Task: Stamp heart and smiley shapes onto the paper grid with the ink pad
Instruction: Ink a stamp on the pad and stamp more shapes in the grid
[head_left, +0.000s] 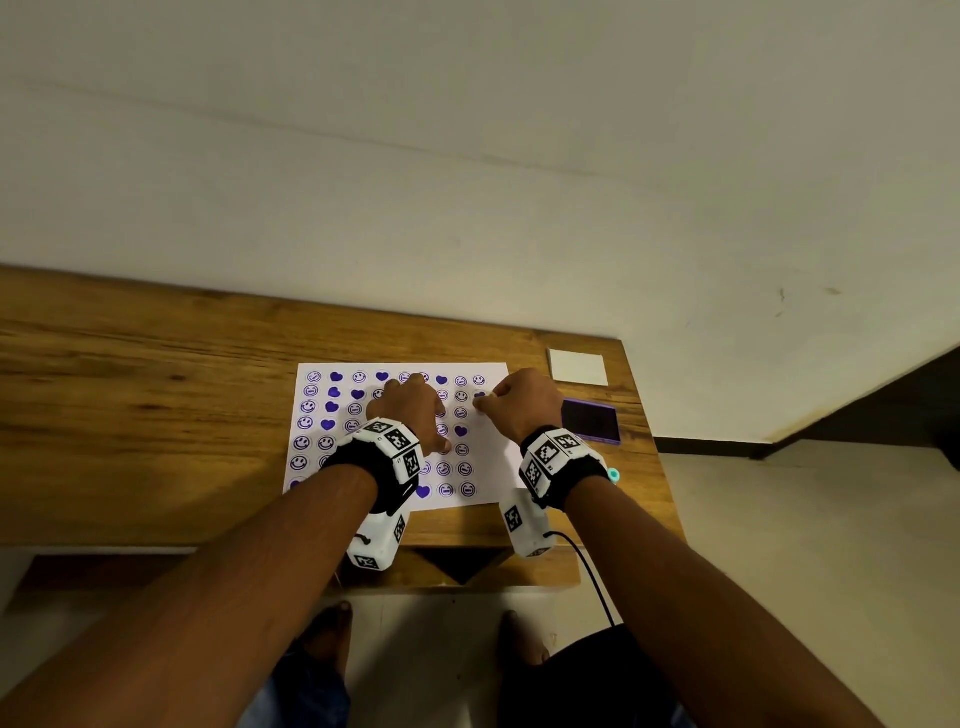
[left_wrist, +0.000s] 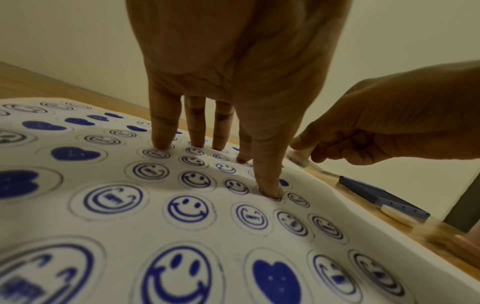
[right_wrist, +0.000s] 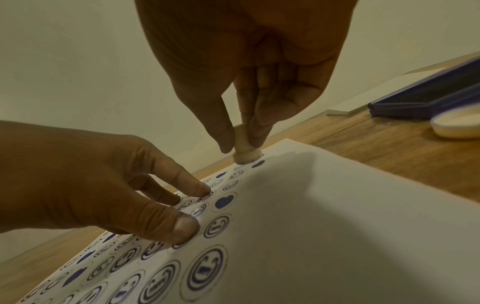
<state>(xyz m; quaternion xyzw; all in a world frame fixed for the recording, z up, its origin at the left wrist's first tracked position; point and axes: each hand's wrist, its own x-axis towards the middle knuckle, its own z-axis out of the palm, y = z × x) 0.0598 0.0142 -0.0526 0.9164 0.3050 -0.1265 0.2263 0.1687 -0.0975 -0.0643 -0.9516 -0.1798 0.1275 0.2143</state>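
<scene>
A white paper grid (head_left: 496, 467) full of purple smileys and hearts lies on the wooden table (head_left: 156, 415). My left hand (head_left: 415, 410) lies on its middle, with straight spread fingertips (left_wrist: 270, 191) pressing the sheet (left_wrist: 345, 203) flat. My right hand (head_left: 483, 402) pinches a small wooden stamp (right_wrist: 246, 153) upright at the sheet's (right_wrist: 337, 205) far right column, beside a fresh heart print (right_wrist: 258, 164). I cannot tell whether the stamp's (left_wrist: 298, 158) face touches the paper. The open purple ink pad (head_left: 591, 421) sits just right of the sheet.
A white square card (head_left: 577, 367) lies behind the ink pad (right_wrist: 426, 102) at the table's far right corner. A small white round object (right_wrist: 457, 125) sits in front of the pad. The table's right edge (head_left: 649, 441) is close, and a wall rises behind.
</scene>
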